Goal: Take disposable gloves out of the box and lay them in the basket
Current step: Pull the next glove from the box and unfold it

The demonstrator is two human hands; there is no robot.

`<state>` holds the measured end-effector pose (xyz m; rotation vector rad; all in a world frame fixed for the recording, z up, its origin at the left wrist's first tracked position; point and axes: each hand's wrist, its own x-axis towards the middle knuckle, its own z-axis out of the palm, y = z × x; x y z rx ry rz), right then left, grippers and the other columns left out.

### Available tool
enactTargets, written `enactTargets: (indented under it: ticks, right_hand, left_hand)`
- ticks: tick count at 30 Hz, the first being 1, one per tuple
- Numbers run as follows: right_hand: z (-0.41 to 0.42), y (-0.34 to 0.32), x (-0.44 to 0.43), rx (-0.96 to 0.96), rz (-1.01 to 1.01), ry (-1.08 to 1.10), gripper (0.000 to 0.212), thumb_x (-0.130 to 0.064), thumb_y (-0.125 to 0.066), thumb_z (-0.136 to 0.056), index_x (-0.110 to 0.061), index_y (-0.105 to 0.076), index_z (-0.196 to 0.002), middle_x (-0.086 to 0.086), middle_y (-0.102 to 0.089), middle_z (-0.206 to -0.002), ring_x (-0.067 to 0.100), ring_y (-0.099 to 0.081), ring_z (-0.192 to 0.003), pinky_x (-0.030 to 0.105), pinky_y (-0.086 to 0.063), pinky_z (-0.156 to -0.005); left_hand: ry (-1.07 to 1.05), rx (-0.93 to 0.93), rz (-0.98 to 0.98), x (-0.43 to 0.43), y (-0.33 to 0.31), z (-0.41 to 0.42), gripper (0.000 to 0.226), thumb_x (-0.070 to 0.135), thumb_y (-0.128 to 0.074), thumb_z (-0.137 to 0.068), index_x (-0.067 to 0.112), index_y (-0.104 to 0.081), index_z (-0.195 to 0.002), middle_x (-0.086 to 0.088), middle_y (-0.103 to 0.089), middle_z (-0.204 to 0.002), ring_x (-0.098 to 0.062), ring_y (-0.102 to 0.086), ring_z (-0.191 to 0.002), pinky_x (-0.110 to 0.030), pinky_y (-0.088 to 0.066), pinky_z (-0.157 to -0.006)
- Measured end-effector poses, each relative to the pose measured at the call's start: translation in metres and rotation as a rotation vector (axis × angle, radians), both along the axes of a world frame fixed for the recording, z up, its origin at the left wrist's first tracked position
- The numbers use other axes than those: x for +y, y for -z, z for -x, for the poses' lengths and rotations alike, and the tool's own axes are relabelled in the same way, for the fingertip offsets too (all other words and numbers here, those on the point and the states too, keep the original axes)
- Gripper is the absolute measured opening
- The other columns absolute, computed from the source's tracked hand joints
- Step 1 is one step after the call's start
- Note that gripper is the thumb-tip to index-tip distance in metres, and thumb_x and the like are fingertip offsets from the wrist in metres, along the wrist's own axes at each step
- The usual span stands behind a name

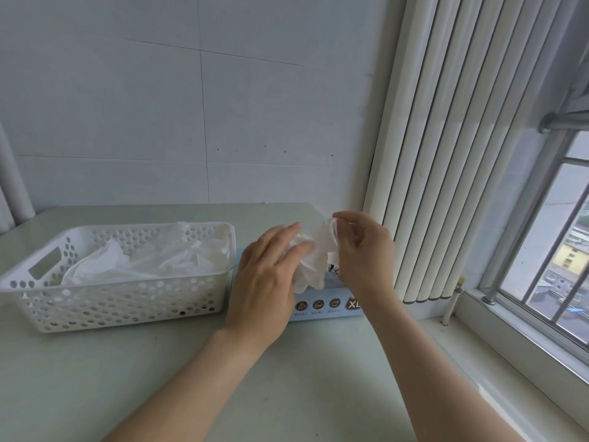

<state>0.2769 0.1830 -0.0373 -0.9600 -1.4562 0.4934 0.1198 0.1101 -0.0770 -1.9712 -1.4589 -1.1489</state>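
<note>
On the pale green tabletop (318,378), a white perforated plastic basket (121,301) near the left edge is already loosely filled with thin crinkled gloves (178,260). Just beside it, toward the right edge, the light blue cardboard glove box (322,306) lies flat. A filmy translucent glove (314,260) above the box is pinched by the left hand (267,282) and right hand (363,253); it is best drawn slowly upward so that clinging neighbours are not dragged out.

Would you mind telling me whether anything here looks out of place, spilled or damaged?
Nothing stands out. The gloves in the basket lie loosely crumpled inside its walls, none hanging over the rim. Both the left hand and right hand hold a glove above the box.
</note>
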Motion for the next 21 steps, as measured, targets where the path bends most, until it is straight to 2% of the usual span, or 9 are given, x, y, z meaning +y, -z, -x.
enactTargets:
  ticks: [3, 5, 7, 10, 12, 14, 16, 19, 21]
  right_hand:
    - [0.002, -0.001, -0.001, -0.022, 0.077, -0.094, 0.017, -0.021, -0.052, -0.108, -0.029, -0.067, -0.109, -0.003, -0.072, -0.081, 0.017, -0.062, -0.064, 0.035, -0.053, -0.062]
    - [0.003, -0.003, -0.004, 0.054, 0.188, -0.230, 0.019, -0.019, -0.049, -0.109, -0.026, -0.066, -0.109, 0.005, -0.060, -0.074, 0.020, -0.049, -0.060, 0.034, -0.046, -0.057]
    - [0.001, -0.007, -0.009, 0.129, 0.271, -0.310, 0.016, -0.019, -0.053, -0.108, -0.022, -0.069, -0.109, 0.008, -0.061, -0.076, 0.019, -0.052, -0.062, 0.031, -0.046, -0.055]
    - [-0.001, -0.010, -0.010, 0.254, 0.288, -0.341, 0.011, -0.019, -0.065, -0.104, -0.019, -0.075, -0.108, 0.008, -0.077, -0.091, 0.013, -0.068, -0.073, 0.030, -0.056, -0.062]
    - [-0.003, -0.011, -0.008, 0.377, 0.267, -0.347, 0.011, -0.015, -0.066, -0.104, -0.016, -0.076, -0.108, 0.008, -0.078, -0.091, 0.016, -0.069, -0.076, 0.031, -0.058, -0.067]
    - [-0.006, -0.012, -0.005, 0.511, 0.275, -0.387, 0.012, -0.010, -0.064, -0.105, -0.013, -0.074, -0.110, 0.005, -0.075, -0.085, 0.018, -0.066, -0.071, 0.030, -0.057, -0.062]
    - [-0.007, -0.013, -0.004, 0.592, 0.298, -0.400, 0.013, -0.008, -0.064, -0.105, -0.014, -0.074, -0.110, 0.004, -0.073, -0.083, 0.016, -0.064, -0.067, 0.027, -0.055, -0.057]
    - [-0.006, -0.014, -0.004, 0.628, 0.322, -0.380, 0.015, -0.008, -0.065, -0.104, -0.017, -0.075, -0.109, 0.004, -0.072, -0.082, 0.013, -0.063, -0.064, 0.024, -0.053, -0.053]
    - [-0.005, -0.014, -0.004, 0.613, 0.318, -0.358, 0.014, -0.009, -0.067, -0.103, -0.018, -0.076, -0.109, 0.008, -0.076, -0.088, 0.016, -0.068, -0.069, 0.027, -0.057, -0.059]
  left_hand:
    - [0.033, 0.092, 0.062, -0.003, 0.002, 0.000, 0.042, 0.015, -0.043, -0.093, 0.018, -0.070, -0.126, 0.001, -0.059, -0.149, -0.023, -0.047, -0.143, -0.041, -0.039, -0.112]
    - [0.033, 0.069, 0.075, -0.004, 0.002, -0.001, 0.034, 0.030, -0.048, -0.094, 0.015, -0.073, -0.112, -0.001, -0.065, -0.135, -0.023, -0.054, -0.131, -0.043, -0.044, -0.104]
    - [0.021, 0.090, 0.056, -0.004, 0.001, -0.002, 0.032, 0.040, -0.057, -0.095, 0.013, -0.074, -0.100, -0.003, -0.063, -0.124, -0.023, -0.057, -0.120, -0.042, -0.046, -0.098]
    - [0.040, 0.160, 0.028, -0.001, 0.002, -0.001, 0.027, 0.036, -0.065, -0.095, 0.011, -0.073, -0.098, -0.003, -0.062, -0.123, -0.023, -0.058, -0.118, -0.038, -0.046, -0.100]
    - [0.077, 0.186, 0.020, 0.000, 0.002, -0.002, 0.017, 0.026, -0.069, -0.093, 0.009, -0.070, -0.097, -0.003, -0.064, -0.118, -0.024, -0.059, -0.114, -0.037, -0.047, -0.098]
    - [0.090, 0.197, 0.022, 0.000, 0.002, -0.005, 0.013, 0.019, -0.072, -0.088, 0.011, -0.062, -0.088, -0.002, -0.063, -0.099, -0.024, -0.058, -0.096, -0.037, -0.049, -0.089]
    - [0.081, 0.179, 0.024, -0.003, 0.000, -0.008, 0.018, 0.015, -0.070, -0.084, 0.013, -0.053, -0.082, 0.000, -0.054, -0.082, -0.022, -0.050, -0.079, -0.038, -0.049, -0.079]
    - [0.101, 0.137, 0.037, -0.004, 0.002, -0.008, 0.009, 0.011, -0.059, -0.088, 0.012, -0.055, -0.096, 0.002, -0.054, -0.078, -0.023, -0.049, -0.073, -0.039, -0.047, -0.075]
    - [0.087, 0.162, 0.083, -0.005, 0.001, -0.007, 0.034, 0.014, -0.048, -0.093, 0.017, -0.059, -0.124, 0.002, -0.060, -0.088, -0.024, -0.055, -0.082, -0.038, -0.046, -0.080]
